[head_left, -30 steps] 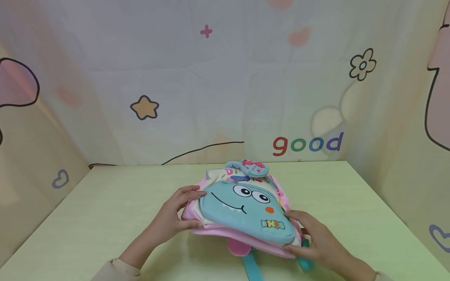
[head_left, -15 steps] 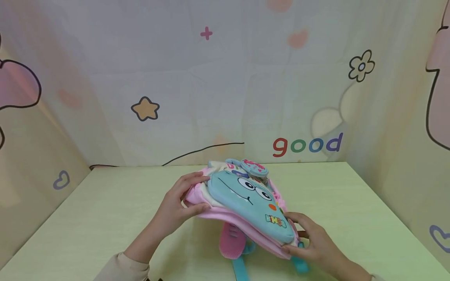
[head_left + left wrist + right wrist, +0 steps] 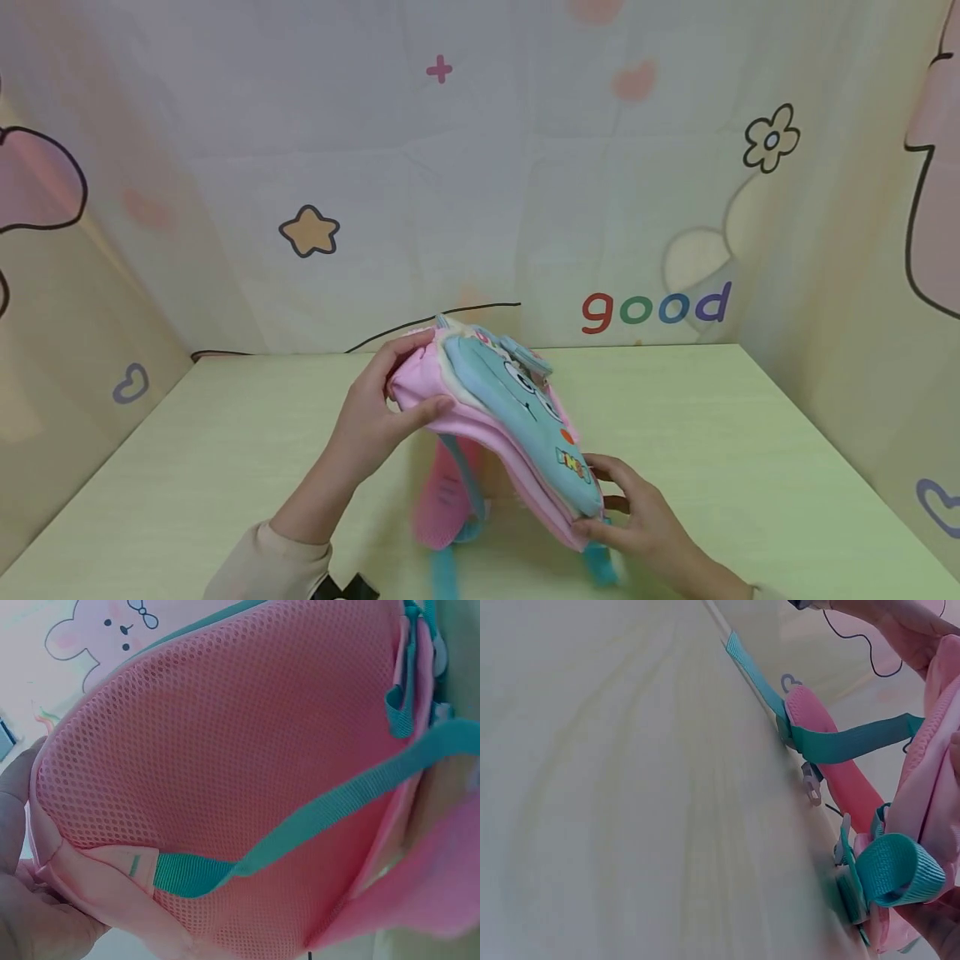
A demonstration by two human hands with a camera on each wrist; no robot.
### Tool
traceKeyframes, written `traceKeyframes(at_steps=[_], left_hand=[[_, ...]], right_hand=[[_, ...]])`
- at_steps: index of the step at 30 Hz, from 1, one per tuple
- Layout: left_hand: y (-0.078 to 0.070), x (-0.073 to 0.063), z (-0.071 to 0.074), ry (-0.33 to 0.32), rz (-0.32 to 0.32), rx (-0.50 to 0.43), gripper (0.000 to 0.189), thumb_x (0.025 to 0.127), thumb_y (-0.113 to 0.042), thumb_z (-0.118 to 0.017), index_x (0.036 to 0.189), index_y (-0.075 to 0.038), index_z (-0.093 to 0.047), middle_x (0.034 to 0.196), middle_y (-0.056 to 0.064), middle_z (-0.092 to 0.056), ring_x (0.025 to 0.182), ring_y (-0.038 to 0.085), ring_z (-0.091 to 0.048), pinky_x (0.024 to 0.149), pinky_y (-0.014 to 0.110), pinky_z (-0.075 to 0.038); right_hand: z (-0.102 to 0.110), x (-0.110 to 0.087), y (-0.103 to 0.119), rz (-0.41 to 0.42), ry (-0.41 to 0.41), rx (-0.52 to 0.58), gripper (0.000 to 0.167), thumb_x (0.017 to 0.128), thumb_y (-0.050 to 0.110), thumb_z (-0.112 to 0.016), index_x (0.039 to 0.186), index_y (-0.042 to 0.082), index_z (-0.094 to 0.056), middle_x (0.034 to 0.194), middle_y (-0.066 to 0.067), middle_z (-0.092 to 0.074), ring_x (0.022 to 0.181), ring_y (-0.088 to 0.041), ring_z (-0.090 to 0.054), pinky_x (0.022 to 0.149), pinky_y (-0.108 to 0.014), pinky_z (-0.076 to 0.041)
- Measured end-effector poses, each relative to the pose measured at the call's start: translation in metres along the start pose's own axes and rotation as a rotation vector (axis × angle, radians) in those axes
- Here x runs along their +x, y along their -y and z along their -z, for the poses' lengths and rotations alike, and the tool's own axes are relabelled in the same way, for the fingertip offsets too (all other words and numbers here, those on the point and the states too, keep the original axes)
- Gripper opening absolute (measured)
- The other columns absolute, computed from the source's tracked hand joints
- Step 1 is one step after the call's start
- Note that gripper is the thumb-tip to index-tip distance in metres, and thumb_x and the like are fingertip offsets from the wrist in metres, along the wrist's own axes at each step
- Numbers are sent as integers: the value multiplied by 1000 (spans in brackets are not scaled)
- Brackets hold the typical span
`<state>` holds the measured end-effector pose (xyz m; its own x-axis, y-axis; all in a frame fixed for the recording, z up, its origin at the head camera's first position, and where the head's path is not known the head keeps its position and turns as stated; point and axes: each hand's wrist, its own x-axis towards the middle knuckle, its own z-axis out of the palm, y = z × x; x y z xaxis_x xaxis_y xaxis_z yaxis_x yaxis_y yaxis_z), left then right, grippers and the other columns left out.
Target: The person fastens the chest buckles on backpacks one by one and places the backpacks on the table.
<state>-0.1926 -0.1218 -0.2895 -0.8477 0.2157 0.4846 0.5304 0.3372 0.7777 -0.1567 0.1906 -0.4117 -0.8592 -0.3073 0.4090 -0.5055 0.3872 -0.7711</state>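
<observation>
A small pink and teal backpack [image 3: 517,417] with a cartoon face on its front pocket is tilted above the table. My left hand [image 3: 378,404] grips its raised left side, thumb on the near face. My right hand [image 3: 637,512] pinches the lower right corner. A round teal pouch [image 3: 525,358] hangs by the top of the bag. Underneath, a pink shoulder strap [image 3: 446,496] with teal webbing [image 3: 444,571] hangs to the table. In the left wrist view, the pink mesh back panel [image 3: 225,750] faces the camera. The right wrist view shows looped teal webbing [image 3: 900,870] near my right hand.
The pale green table [image 3: 225,450] reaches back to a printed cloth wall [image 3: 480,192] with a star, a flower and the word "good". Cloth walls also stand at both sides.
My left hand has lifted the left side of the backpack, turning its front toward the right. The right hand has shifted slightly left with its corner. More of the strap underneath shows.
</observation>
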Motion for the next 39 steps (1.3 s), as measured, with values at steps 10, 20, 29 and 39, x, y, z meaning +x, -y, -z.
traceKeyframes(at_steps=[10,20,29,39], left_hand=[[-16,7,6,25,51,84,64,79,-28,-76,136,-27,-48,137,-1,-53,110,19,-56,84,33,-52],[-32,12,8,33,32,148,61,81,-31,-75,135,-24,-48,123,6,-59,98,23,-57,71,29,-53],[-41,14,5,4,-3,171,65,81,-30,-75,137,-19,-46,129,6,-55,104,24,-56,75,32,-57],[-52,18,-2,-35,-131,181,64,77,-27,-77,134,-15,-49,133,5,-49,114,21,-50,82,37,-57]], right_hand=[[-11,6,11,-118,28,153,59,82,12,-74,136,10,-48,123,-10,-59,109,1,-54,83,-23,-54],[-20,10,13,-136,65,200,59,83,15,-74,135,6,-48,120,-8,-60,106,0,-57,84,-23,-53],[-30,13,18,-161,142,369,66,86,17,-71,139,-2,-38,125,-20,-53,105,-4,-58,85,-23,-53],[-44,12,25,-220,190,539,70,89,16,-68,144,-3,-30,129,-10,-52,109,-9,-59,87,-21,-53]])
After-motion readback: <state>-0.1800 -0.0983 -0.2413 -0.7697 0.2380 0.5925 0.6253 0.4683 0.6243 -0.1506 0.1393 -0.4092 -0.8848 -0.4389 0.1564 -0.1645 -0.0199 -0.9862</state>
